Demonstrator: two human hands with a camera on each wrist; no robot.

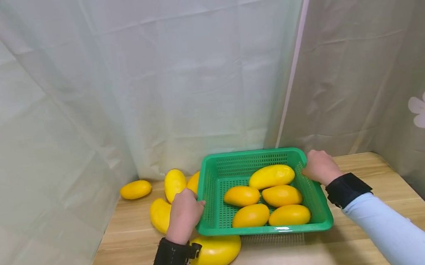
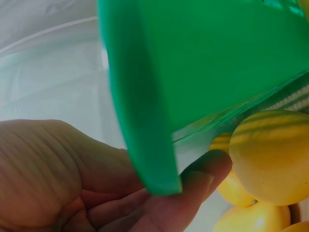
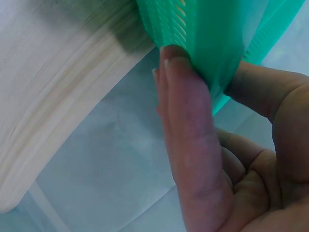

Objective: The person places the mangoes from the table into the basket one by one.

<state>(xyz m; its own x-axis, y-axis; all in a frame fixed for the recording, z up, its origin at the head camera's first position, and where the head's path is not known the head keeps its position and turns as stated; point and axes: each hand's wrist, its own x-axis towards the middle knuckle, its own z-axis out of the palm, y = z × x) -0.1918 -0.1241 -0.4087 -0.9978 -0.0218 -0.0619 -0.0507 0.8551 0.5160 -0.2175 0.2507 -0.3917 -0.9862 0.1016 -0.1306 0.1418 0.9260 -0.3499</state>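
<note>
A pale curtain [image 1: 194,88] is hanging behind the bench, its thin, creased sheeting falling in broad panels. The bench [image 1: 124,247] is displaying light, streaked wood grain. The basket [image 1: 265,229] is occupying the right of centre: a shallow green plastic rectangle with slotted walls and a smooth, turned-out rim. Its shadow is falling on the bench, so it is apparently being held raised. The left hand [image 1: 185,213] and right hand [image 1: 322,167] are working well apart, each clamping its own short side of the rim between thumb and fingers; gripping opposite ends is presumably keeping the load level. Five mangoes [image 1: 272,176] are lying inside, gathering toward the right, where the walls are likely checking any roll. Loose mangoes [image 1: 136,189] are resting at left, smooth, yellow and oval, the near one looking largest.
</note>
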